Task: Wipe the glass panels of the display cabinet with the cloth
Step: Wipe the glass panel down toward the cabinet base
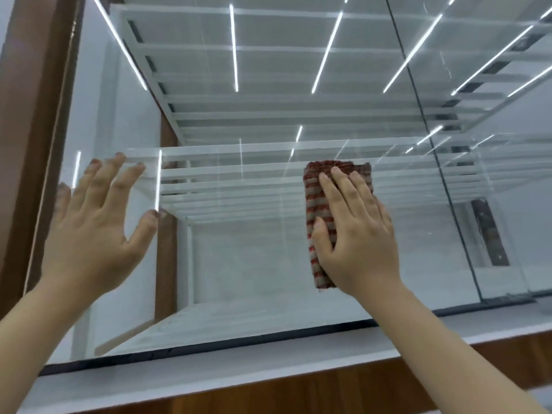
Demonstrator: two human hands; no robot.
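Note:
A large glass panel (pixel 254 258) of the display cabinet fills the view, with white shelves behind it. My right hand (pixel 355 234) lies flat on a folded red-and-grey striped cloth (pixel 318 204) and presses it against the glass right of centre. The cloth's left edge and top show past my fingers. My left hand (pixel 92 222) rests on the same panel at the left, palm against the glass, fingers spread, holding nothing.
A dark vertical seam (pixel 439 162) separates this panel from the one to the right. A brown wooden frame (pixel 33 115) borders the glass at the left. Below runs a black bottom strip (pixel 209 345), then a white ledge (pixel 239 372) over wood trim.

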